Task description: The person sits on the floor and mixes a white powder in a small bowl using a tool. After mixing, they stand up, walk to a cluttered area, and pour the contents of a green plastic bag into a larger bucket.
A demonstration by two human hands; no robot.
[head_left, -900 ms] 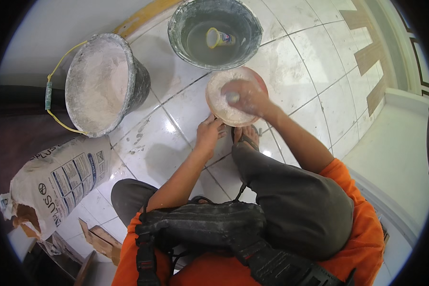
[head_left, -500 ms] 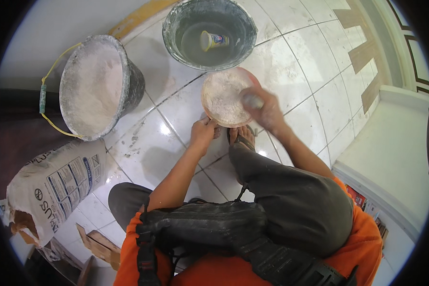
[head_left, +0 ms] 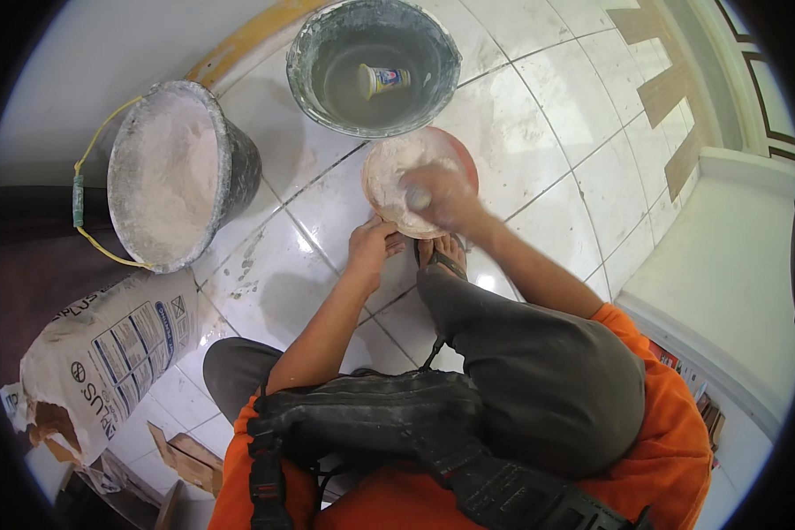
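A reddish round basin (head_left: 471,161) of pale powdery mix (head_left: 396,166) stands on the floor just beyond my foot. My left hand (head_left: 367,253) pinches its near-left rim. Over the basin, my right hand (head_left: 455,201), blurred by motion, is closed round a tool with a rounded grey handle end (head_left: 418,198). The tool's working end is hidden by the hand and the mix. Beyond the basin is a black bucket (head_left: 446,97) of cloudy water, with a yellow-and-white plastic cup (head_left: 383,80) floating on its side.
At the left a black bucket (head_left: 243,168) of pale powder tilts toward me, its yellow handle (head_left: 106,243) hanging out. A torn paper sack (head_left: 124,353) lies nearer, beside some cardboard (head_left: 185,459). White floor tiles (head_left: 539,115) spread to the right, toward a pale ledge (head_left: 715,238).
My right hand has swept left and inward over the basin with the tool. The left hand stays at the rim. The whole view has shifted slightly.
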